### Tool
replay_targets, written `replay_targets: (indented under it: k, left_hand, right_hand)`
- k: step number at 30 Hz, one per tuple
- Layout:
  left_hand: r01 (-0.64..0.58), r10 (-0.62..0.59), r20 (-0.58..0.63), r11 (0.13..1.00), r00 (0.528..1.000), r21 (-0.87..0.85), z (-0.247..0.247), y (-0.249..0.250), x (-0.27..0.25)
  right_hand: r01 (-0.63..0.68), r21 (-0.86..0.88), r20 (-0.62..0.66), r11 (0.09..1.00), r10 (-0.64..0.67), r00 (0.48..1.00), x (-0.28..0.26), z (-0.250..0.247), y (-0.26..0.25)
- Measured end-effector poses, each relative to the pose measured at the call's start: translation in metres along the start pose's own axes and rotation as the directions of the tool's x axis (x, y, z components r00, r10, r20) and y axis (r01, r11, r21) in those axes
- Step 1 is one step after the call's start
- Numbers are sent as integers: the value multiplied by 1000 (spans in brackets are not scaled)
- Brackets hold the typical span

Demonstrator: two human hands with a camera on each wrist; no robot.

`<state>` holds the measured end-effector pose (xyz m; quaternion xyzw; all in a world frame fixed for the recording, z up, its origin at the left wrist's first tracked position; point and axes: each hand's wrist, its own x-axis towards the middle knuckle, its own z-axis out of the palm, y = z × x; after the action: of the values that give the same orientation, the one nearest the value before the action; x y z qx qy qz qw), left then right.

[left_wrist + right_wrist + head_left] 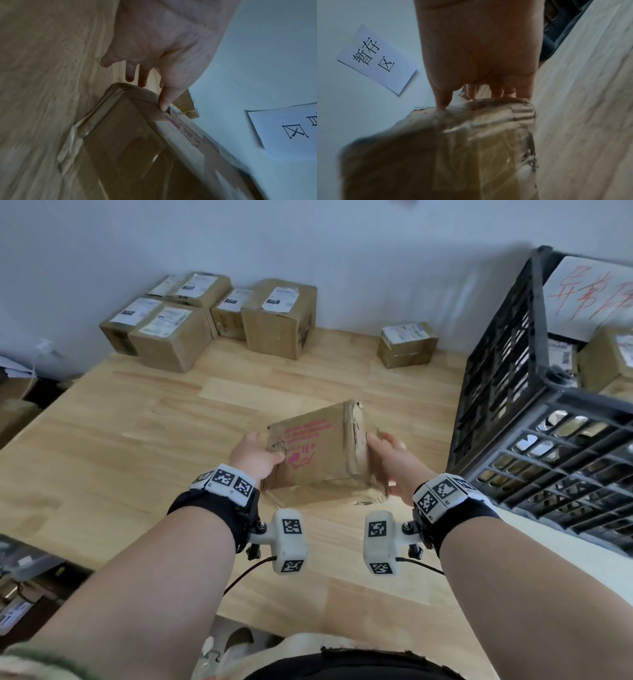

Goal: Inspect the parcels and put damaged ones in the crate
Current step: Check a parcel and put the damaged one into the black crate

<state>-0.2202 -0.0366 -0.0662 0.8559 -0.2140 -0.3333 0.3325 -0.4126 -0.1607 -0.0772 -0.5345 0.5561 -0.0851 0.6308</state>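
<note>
A cardboard parcel (pixel 318 446) with pink print and crumpled tape on its right end is tilted up over the wooden table (pixel 137 440). My left hand (pixel 257 455) grips its left end, thumb on the top face. My right hand (pixel 387 460) grips the wrinkled right end. In the left wrist view the thumb (pixel 164 100) presses the parcel (pixel 137 142) edge, fingers behind it. In the right wrist view the thumb and fingers (pixel 496 90) clasp the creased, taped end of the parcel (pixel 453 148). The black plastic crate (pixel 534 392) stands at the right.
Several labelled cardboard boxes (pixel 212 316) are clustered at the table's back left against the wall. One small labelled box (pixel 407 344) sits at the back near the crate. Boxes lie inside the crate under a handwritten paper sign (pixel 589 292). A printed paper sign (pixel 376 59) hangs on the wall.
</note>
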Motion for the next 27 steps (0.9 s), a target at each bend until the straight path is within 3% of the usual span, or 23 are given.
replay_targets:
  k: [3, 7, 9, 12, 14, 27]
  left_hand:
    - [-29, 28, 5, 997, 1000, 71, -26, -1, 13]
    - [-66, 68, 77, 997, 995, -26, -63, 7, 20]
    - [-39, 50, 198, 998, 979, -58, -83, 10, 24]
    - [5, 30, 402, 996, 915, -86, -106, 11, 30]
    - [-26, 60, 458, 996, 887, -80, -111, 6, 37]
    - [85, 6, 440, 978, 898, -188, -129, -24, 67]
  right_hand:
    - [19, 17, 26, 1000, -19, 999, -1, 25, -22]
    - [50, -18, 122, 999, -47, 991, -3, 77, -48]
    - [33, -19, 154, 999, -30, 988, -1, 101, -56]
    - [26, -54, 142, 998, -18, 990, -1, 126, -71]
    - [14, -80, 133, 997, -4, 991, 1, 137, -78]
    - [33, -138, 49, 990, -27, 998, 3, 185, -94]
